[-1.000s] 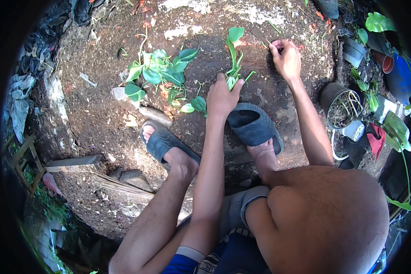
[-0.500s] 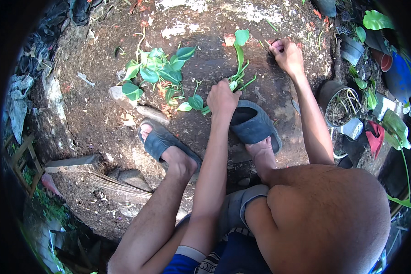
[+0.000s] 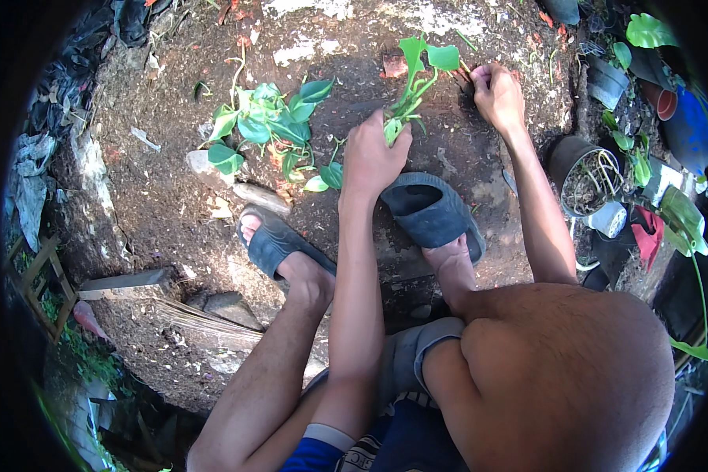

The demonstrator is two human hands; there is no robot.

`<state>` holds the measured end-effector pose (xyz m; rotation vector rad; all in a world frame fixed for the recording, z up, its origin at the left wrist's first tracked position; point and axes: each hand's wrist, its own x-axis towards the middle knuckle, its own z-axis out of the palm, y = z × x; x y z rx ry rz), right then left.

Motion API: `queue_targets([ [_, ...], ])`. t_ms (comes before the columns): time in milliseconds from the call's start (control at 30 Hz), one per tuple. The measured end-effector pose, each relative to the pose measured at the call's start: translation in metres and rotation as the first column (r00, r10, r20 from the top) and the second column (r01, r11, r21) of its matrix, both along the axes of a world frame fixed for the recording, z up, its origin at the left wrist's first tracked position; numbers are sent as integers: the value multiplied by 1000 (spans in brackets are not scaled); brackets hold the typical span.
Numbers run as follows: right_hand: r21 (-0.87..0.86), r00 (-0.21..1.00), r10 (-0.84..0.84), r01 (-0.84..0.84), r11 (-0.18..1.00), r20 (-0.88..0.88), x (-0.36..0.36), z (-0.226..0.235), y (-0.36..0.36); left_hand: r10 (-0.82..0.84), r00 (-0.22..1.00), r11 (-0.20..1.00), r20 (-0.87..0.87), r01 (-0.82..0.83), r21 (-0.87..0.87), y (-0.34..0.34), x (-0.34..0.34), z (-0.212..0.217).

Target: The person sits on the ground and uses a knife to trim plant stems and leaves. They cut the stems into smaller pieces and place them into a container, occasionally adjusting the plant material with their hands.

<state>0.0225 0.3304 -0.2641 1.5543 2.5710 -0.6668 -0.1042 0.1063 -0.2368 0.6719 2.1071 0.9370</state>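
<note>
My left hand (image 3: 374, 156) is closed around a bunch of green plant cuttings (image 3: 411, 93), whose stems and broad leaves stick up past the thumb. Off to the right, my right hand (image 3: 497, 98) is closed in a pinch, with a thin brownish stick-like piece (image 3: 465, 68) showing at its fingertips; most of it is hidden. A pile of variegated leafy cuttings (image 3: 271, 122) lies on the soil left of my left hand. Lower down, a small leafy sprig (image 3: 330, 175) rests beside my left wrist.
My sandalled feet stand on the ground, the right sandal (image 3: 436, 212) just below my left hand. A stone (image 3: 204, 161) and a wood chunk (image 3: 263, 197) lie at left. Pots, including a dark pot (image 3: 586, 177) with roots, line the right. A grey board (image 3: 126, 281) lies at lower left.
My left hand has shifted slightly left and turned, raising the cuttings so their leaves now spread near my right hand. My right hand stays almost in place, still pinching the thin piece.
</note>
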Motion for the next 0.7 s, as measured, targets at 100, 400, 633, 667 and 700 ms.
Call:
queue_targets([
  [100, -136, 966, -83, 51, 989, -243, -5, 23, -16, 156, 969, 948, 189, -201, 248, 4, -14, 13],
  [400, -410, 814, -200, -51, 911, -546, -37, 71, -139, 208, 531, 733, 822, -641, 228, 7, -9, 20],
  [633, -154, 810, 148, -281, 947, -567, -39, 76, -120, 299, 557, 751, 775, -638, 169, 3, 3, 3],
  [667, -123, 796, 209, -333, 935, -569, -39, 74, -116, 257, 530, 747, 808, -639, 182, 1, 0, 1],
  [700, -179, 770, 184, -361, 915, -611, -36, 71, -111, 216, 503, 743, 837, -641, 193, -2, -4, -1],
])
